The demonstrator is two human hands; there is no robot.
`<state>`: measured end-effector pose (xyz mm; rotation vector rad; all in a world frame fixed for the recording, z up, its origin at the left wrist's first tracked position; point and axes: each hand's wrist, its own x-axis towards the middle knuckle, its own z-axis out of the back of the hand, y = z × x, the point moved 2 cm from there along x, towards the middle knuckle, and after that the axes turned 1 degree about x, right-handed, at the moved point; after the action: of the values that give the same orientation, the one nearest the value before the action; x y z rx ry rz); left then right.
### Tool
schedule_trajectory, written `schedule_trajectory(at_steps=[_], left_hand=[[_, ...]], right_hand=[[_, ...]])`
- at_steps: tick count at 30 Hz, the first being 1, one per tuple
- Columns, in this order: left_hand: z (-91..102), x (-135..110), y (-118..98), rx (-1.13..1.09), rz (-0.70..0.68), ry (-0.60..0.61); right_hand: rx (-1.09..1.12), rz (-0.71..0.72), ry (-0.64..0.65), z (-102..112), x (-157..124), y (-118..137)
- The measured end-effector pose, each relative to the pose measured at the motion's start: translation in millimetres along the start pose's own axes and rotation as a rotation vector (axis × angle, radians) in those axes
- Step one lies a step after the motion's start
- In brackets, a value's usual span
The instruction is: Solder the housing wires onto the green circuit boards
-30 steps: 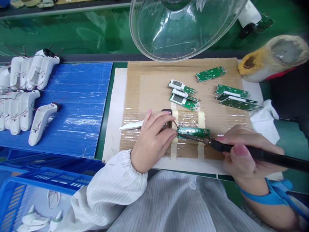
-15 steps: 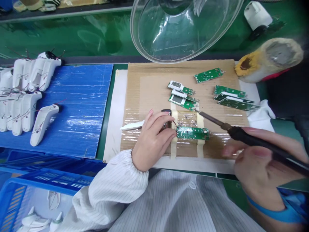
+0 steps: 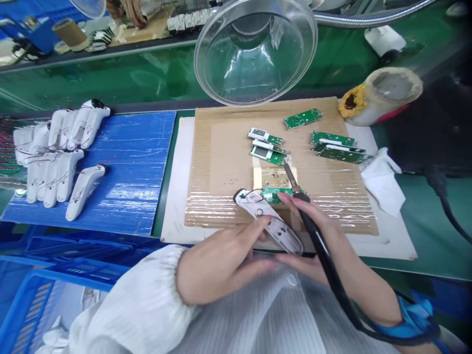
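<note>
My left hand [image 3: 224, 258] grips a white plastic handset housing [image 3: 282, 233] by its side, thumb and fingers about it. The housing lies slanted, its hollow inside up, with thin wires at its dark-rimmed end. In my right hand [image 3: 332, 246] is a soldering iron [image 3: 313, 228], its metal tip pointing up and away over the cardboard. The right fingertips are at a green circuit board [image 3: 272, 195] beside the housing; whether they grip it I cannot tell. Just beyond is a taped pad [image 3: 275, 177]. Several boards with small displays [image 3: 263, 152] lie behind it.
A blue sheet [image 3: 132, 172] at left carries several white housings [image 3: 86, 191]. More green boards [image 3: 332, 137] lie at right near a white cloth [image 3: 383, 177] and a tin-like holder [image 3: 387, 93]. A clear funnel hood [image 3: 254, 88] overhangs the back. Another person's hand [image 3: 134, 12] shows far off.
The housing now lies slanted at the front, gripped by my left hand, which has drawn back. My right hand with the iron has moved left to the board. The view has shifted.
</note>
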<state>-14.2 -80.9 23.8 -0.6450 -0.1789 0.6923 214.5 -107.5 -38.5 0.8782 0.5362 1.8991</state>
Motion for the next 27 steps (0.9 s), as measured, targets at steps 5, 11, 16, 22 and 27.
schedule_trajectory(at_steps=[5,11,16,22,27], left_hand=[[-8.1,34.4,-16.1,0.493,-0.082,-0.038],[-6.5,57.1,-28.6,0.673,-0.098,-0.062],[0.8,55.3,-15.1,0.576,-0.261,-0.088],[-6.0,45.8,3.3,0.077,-0.217,-0.246],[-22.4,48.0,9.8,-0.055,-0.2,-0.288]], right_hand=[[-0.037,0.04,-0.02,-13.2,-3.9,-3.6],[-0.044,0.046,-0.028,-12.6,-2.0,-3.2],[-0.1,0.06,-0.029,-13.4,-6.5,-3.4],[-0.099,0.065,-0.024,-13.3,-3.4,-1.3],[-0.1,0.054,-0.013,-13.5,-3.3,-1.3]])
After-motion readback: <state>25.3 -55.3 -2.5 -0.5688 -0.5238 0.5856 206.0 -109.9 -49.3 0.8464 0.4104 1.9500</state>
